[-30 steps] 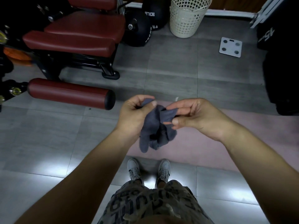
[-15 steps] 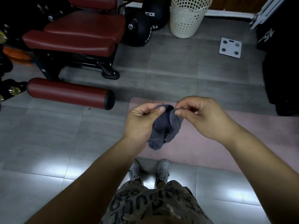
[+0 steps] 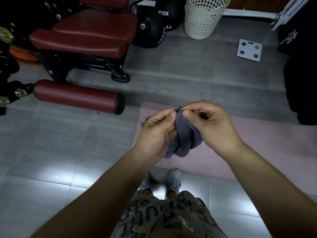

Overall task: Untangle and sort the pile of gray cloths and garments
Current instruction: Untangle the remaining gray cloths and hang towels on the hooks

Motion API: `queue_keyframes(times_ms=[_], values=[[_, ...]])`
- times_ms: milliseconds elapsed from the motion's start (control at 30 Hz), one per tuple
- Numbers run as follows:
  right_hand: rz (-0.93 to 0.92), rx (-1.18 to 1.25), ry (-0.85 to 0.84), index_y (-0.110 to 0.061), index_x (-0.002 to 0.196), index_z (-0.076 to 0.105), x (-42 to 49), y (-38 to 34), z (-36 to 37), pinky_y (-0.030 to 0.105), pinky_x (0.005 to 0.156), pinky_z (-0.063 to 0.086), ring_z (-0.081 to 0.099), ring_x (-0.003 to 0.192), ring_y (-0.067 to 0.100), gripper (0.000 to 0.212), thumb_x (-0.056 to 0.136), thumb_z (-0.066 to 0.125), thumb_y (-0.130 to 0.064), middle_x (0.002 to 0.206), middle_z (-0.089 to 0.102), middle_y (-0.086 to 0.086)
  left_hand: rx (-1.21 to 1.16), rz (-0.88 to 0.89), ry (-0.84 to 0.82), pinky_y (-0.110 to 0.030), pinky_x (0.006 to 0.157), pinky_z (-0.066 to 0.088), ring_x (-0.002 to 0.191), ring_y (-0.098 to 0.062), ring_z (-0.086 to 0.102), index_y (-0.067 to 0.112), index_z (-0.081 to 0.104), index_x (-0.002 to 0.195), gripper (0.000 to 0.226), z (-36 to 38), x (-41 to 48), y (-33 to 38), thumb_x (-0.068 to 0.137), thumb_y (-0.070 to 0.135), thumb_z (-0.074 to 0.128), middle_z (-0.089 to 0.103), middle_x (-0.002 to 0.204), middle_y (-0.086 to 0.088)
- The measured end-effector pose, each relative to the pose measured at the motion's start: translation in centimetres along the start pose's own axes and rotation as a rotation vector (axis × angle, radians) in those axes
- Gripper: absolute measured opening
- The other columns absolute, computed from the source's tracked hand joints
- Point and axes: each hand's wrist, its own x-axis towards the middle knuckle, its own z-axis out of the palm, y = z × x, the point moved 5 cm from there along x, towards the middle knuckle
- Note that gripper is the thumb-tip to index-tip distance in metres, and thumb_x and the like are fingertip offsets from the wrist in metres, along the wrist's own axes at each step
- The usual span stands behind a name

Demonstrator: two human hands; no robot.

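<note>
A small bunched gray cloth (image 3: 183, 138) hangs between both hands at waist height, above a pink mat (image 3: 257, 145). My left hand (image 3: 157, 131) pinches the cloth's top edge with thumb and fingers, its palm against the cloth's left side. My right hand (image 3: 211, 126) pinches the same top edge right beside the left thumb, its fingers curled. The cloth's lower folds dangle below the hands. No pile of other cloths is in view.
A dark red exercise bench (image 3: 89, 35) and its roller pad (image 3: 77, 96) stand at the left. A cream perforated basket (image 3: 204, 18) and black medicine balls (image 3: 154, 28) are at the back. A white scale (image 3: 249, 49) lies on the gray tile floor. Dark equipment (image 3: 301, 74) fills the right edge.
Both hands have come lower and closer together, and the pinch points have met at the cloth's top edge. The cloth hangs in a more compact bunch than a second ago.
</note>
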Motion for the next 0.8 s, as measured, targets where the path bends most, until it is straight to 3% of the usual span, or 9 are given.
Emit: queue_keyframes(times_ms=[100,167,267,367,433,533,633,700,800], values=[[0.028,0.017,0.032,-0.017,0.087,0.076,0.0,0.0,0.4,0.024,0.079,0.056,0.071,0.083,0.016,0.012,0.088,0.073,-0.005,0.089,0.075,0.004,-0.051,-0.067,-0.047,-0.035,0.086,0.046,0.095,-0.031,0.063,0.004,0.069,0.116,0.030,0.0,-0.1,-0.2,0.096,0.025,0.061,0.062,0.113,-0.029],[0.040,0.068,0.070,-0.016,0.085,0.074,0.0,-0.1,0.4,0.022,0.074,0.055,0.068,0.075,0.013,0.013,0.087,0.074,-0.003,0.081,0.072,0.005,-0.074,-0.062,-0.079,-0.035,0.087,0.054,0.100,-0.034,0.066,-0.004,0.062,0.124,0.036,0.3,-0.2,-0.1,0.103,0.022,0.050,0.063,0.116,-0.033],[0.056,0.112,0.073,-0.017,0.083,0.069,0.3,0.2,0.1,0.030,0.075,0.054,0.063,0.076,0.019,0.014,0.087,0.075,-0.004,0.081,0.065,0.020,0.007,0.021,-0.076,-0.036,0.091,0.054,0.100,-0.035,0.065,-0.001,0.067,0.113,0.026,0.9,-0.2,0.3,0.090,0.010,0.063,0.068,0.104,-0.031],[0.068,0.095,0.047,-0.016,0.080,0.064,0.6,0.4,0.0,0.023,0.066,0.050,0.058,0.069,0.012,0.015,0.088,0.075,-0.008,0.072,0.060,0.002,0.059,0.025,-0.009,-0.037,0.100,0.051,0.099,-0.026,0.069,-0.001,0.069,0.104,0.018,0.7,0.2,0.4,0.087,-0.002,0.063,0.073,0.099,-0.015],[0.071,0.071,-0.015,-0.015,0.078,0.062,0.8,0.4,-0.2,0.017,0.058,0.046,0.054,0.060,0.006,0.017,0.090,0.073,-0.013,0.065,0.059,-0.005,0.121,0.031,0.009,-0.041,0.102,0.050,0.105,-0.031,0.067,-0.003,0.068,0.107,0.017,0.3,0.6,0.9,0.090,-0.002,0.064,0.072,0.105,-0.020],[0.084,-0.058,-0.221,-0.016,0.074,0.059,1.5,0.8,-1.0,0.015,0.052,0.038,0.047,0.054,0.002,0.021,0.091,0.073,-0.017,0.059,0.054,-0.012,0.261,0.076,0.017,-0.048,0.105,0.048,0.113,-0.041,0.065,-0.009,0.066,0.114,0.037,0.1,1.0,2.3,0.083,0.010,0.073,0.069,0.114,-0.028],[0.165,-0.317,-0.415,-0.015,0.065,0.052,1.8,2.3,-2.0,0.021,0.051,0.034,0.041,0.053,0.006,0.037,0.090,0.075,-0.031,0.056,0.045,-0.011,0.329,0.167,0.042,-0.031,0.084,0.058,0.087,-0.021,0.072,-0.006,0.067,0.106,0.015,-0.7,1.7,4.8,0.092,-0.001,0.063,0.076,0.093,-0.012],[0.248,-0.399,-0.479,-0.010,0.064,0.051,1.7,3.5,-3.3,0.024,0.053,0.032,0.039,0.056,0.009,0.045,0.088,0.074,-0.040,0.059,0.043,-0.005,0.364,0.237,0.099,-0.018,0.068,0.053,0.072,-0.007,0.069,-0.006,0.066,0.110,0.017,-1.5,2.1,7.2,0.095,-0.002,0.059,0.075,0.080,0.000],[0.350,-0.382,-0.606,-0.004,0.072,0.061,0.7,5.0,-4.4,0.023,0.056,0.034,0.043,0.059,0.008,0.035,0.094,0.069,-0.029,0.062,0.048,-0.004,0.431,0.299,0.183,-0.010,0.050,0.042,0.050,0.004,0.056,-0.002,0.064,0.114,0.019,-2.9,2.6,9.8,0.097,0.000,0.057,0.065,0.060,0.013]])
